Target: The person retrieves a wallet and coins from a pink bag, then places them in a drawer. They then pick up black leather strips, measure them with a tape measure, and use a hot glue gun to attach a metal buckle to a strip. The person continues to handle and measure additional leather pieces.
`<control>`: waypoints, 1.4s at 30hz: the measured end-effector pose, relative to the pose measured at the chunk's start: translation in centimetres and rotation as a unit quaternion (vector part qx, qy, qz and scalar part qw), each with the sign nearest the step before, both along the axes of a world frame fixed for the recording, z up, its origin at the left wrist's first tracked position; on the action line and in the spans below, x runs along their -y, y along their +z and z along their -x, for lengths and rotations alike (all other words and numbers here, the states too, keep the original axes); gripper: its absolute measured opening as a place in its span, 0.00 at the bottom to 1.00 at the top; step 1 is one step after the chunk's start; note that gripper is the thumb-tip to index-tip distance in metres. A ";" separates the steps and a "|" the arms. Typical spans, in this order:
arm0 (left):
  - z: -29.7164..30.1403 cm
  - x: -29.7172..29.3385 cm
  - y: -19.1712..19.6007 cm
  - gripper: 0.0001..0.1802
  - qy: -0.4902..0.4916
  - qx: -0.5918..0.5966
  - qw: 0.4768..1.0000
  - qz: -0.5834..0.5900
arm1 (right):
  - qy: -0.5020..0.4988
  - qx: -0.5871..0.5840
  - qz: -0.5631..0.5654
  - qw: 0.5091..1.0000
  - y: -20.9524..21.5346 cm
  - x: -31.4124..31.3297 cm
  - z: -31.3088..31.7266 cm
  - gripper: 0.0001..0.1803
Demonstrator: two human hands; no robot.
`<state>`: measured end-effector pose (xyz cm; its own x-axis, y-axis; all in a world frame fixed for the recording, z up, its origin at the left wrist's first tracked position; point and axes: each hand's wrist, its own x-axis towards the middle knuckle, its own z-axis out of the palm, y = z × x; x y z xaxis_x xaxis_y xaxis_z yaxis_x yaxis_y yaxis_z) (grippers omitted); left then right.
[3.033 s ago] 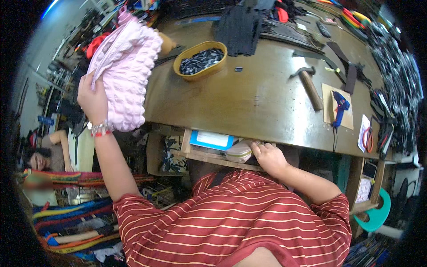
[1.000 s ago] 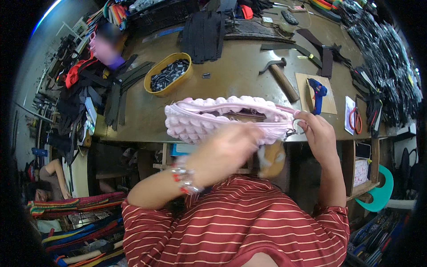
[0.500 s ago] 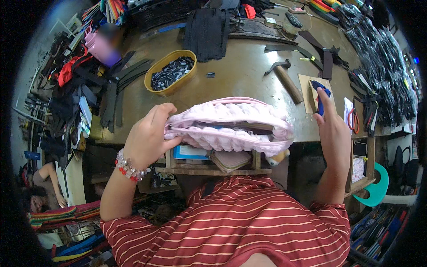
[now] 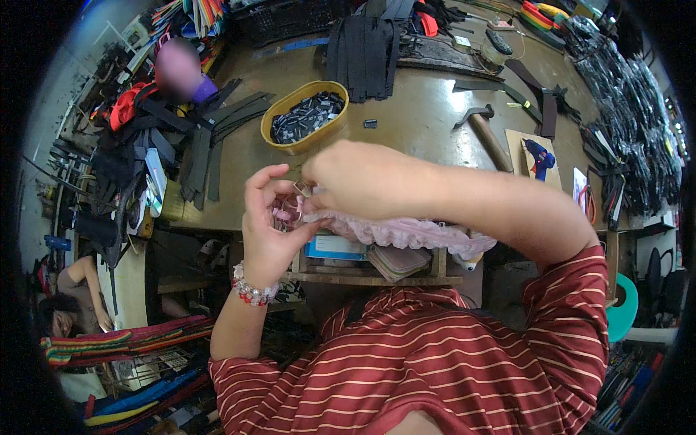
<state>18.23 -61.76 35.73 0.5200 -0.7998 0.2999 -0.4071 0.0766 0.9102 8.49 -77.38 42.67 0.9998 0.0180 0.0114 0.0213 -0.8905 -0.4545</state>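
A ruffled pink zip pouch [image 4: 406, 235] lies across the front of the table edge, partly covered by my right forearm. My left hand [image 4: 268, 225] grips its left end, thumb below and fingers curled above. A small pink tab [image 4: 285, 212] shows there between the fingers. My right hand [image 4: 355, 177] has come across to the same end, fingers pinched by a small metal piece [image 4: 304, 190]; what exactly they hold is hidden. Blue-handled pliers or snips [image 4: 539, 158] rest on a tan board [image 4: 518, 148] at the right.
A yellow tub [image 4: 342, 119] of small dark pieces stands ahead, with one loose piece [image 4: 370, 124] beside it. A hammer [image 4: 489, 141] lies to the right, near red-handled scissors [image 4: 589, 206]. Black straps [image 4: 362, 61] lie farther back. Below the pouch, an open drawer [image 4: 377, 280] juts out.
My right hand has left the blue-handled tool and crossed left to the pouch's left end. The pouch has tilted, so its opening no longer shows. My left hand keeps its grip.
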 end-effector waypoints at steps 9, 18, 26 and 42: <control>-2.3 1.2 -0.2 0.17 -0.042 0.128 0.991 -0.002 | 0.185 0.197 0.173 0.947 -2.0 4.3 3.5 0.11; 0.9 3.5 3.8 0.20 0.109 0.520 0.846 -0.032 | -0.011 0.054 0.278 0.959 -3.0 8.6 23.6 0.11; 6.4 6.5 1.0 0.10 -0.119 0.528 0.839 -0.052 | -0.288 0.395 -0.306 0.817 -9.0 12.5 27.1 0.09; 24.4 -35.4 2.1 0.18 0.304 -0.114 0.829 -0.456 | -0.089 0.204 -0.394 0.892 -15.4 9.9 13.1 0.12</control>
<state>-6.18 -26.34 37.86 0.8697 -0.2104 -0.4465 0.0719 -0.8409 0.5364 -4.60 -87.27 27.28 0.8962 -0.3140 0.3134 0.2181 -0.3033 -0.9276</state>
